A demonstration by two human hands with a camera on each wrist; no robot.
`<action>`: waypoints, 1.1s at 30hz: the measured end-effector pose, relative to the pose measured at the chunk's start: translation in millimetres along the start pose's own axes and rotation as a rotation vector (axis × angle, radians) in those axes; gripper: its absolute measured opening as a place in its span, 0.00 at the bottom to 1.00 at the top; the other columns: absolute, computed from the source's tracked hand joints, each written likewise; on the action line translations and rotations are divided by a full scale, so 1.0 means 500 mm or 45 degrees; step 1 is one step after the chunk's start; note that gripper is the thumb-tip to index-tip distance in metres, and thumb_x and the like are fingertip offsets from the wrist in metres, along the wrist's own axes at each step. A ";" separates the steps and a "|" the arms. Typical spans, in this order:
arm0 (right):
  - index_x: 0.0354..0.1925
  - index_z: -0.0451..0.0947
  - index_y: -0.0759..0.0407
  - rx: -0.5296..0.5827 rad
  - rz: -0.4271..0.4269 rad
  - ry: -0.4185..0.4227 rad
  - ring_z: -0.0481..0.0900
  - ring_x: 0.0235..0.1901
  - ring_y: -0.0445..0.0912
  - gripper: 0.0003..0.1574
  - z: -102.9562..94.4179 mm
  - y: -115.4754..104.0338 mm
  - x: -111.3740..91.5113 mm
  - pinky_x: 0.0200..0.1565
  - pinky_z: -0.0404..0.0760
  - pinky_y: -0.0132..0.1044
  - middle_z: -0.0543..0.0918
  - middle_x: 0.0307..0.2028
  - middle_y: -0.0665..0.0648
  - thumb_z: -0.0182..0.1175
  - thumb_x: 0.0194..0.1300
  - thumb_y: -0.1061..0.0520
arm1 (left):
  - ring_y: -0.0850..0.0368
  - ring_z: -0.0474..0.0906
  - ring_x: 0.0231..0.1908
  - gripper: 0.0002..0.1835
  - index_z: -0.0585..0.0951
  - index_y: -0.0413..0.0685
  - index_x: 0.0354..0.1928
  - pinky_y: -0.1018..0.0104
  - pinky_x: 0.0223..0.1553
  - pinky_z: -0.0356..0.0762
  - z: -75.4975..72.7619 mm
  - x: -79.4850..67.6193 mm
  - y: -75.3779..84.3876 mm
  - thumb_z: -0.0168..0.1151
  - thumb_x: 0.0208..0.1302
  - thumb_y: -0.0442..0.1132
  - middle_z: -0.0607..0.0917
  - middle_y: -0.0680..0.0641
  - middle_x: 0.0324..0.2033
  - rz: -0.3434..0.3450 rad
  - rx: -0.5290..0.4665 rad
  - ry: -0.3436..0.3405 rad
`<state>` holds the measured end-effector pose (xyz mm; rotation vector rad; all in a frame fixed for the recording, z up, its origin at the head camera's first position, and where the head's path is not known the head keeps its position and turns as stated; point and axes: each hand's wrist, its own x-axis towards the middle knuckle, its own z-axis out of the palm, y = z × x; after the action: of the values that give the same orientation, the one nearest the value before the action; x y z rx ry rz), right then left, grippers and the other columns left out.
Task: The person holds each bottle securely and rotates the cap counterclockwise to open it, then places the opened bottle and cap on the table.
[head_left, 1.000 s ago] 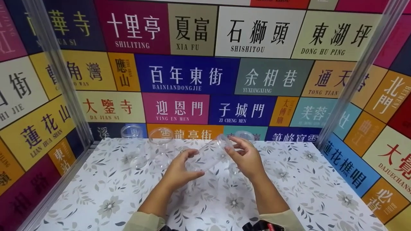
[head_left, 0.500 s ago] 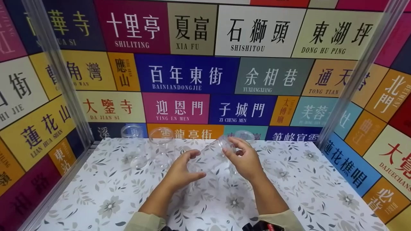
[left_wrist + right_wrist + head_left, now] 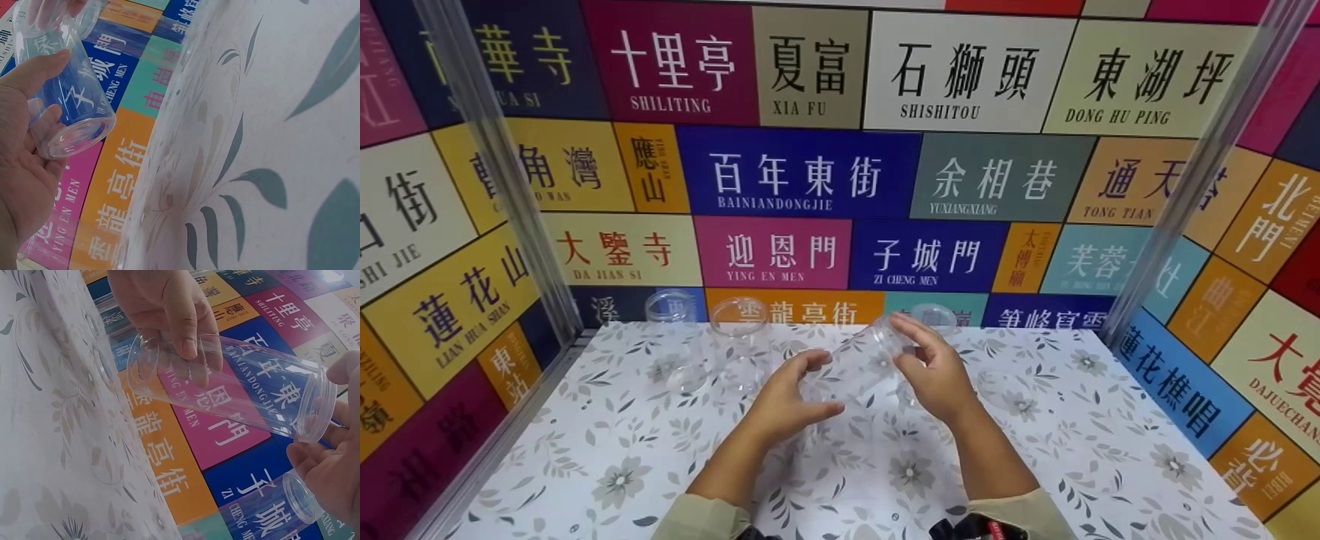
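A clear plastic cup (image 3: pixel 853 369) is held tilted above the table, its wide rim up toward the right and its base down toward the left. My left hand (image 3: pixel 787 401) grips the cup near the base, thumb on one side and fingers on the other. At the wide end, my right hand (image 3: pixel 939 379) holds the rim (image 3: pixel 319 405) between thumb and fingers. In the left wrist view the cup's base (image 3: pixel 79 138) shows beyond the left fingers. Nothing shows inside the see-through cup.
Two clear cups (image 3: pixel 739 341) stand at the back left of the flower-patterned table (image 3: pixel 622 484). Another clear cup (image 3: pixel 934 319) stands behind my right hand. A faint clear round piece (image 3: pixel 997 382) lies to the right. A wall (image 3: pixel 802 172) of coloured name panels closes the back.
My right fingers have shifted slightly around the rim, the index finger now reaching straighter along its top. The left hand and the cup have barely moved.
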<state>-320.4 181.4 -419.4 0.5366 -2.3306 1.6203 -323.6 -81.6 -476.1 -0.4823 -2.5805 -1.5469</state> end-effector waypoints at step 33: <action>0.68 0.81 0.55 -0.117 -0.017 0.099 0.76 0.70 0.52 0.29 0.005 -0.008 0.001 0.71 0.80 0.56 0.78 0.73 0.55 0.68 0.74 0.48 | 0.47 0.70 0.78 0.42 0.75 0.63 0.73 0.40 0.81 0.65 0.006 -0.001 -0.002 0.84 0.56 0.50 0.80 0.54 0.72 -0.041 -0.070 -0.009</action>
<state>-319.3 177.6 -416.6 0.4602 -2.3263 1.4928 -323.4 -79.7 -478.3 -0.4537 -2.5693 -1.6332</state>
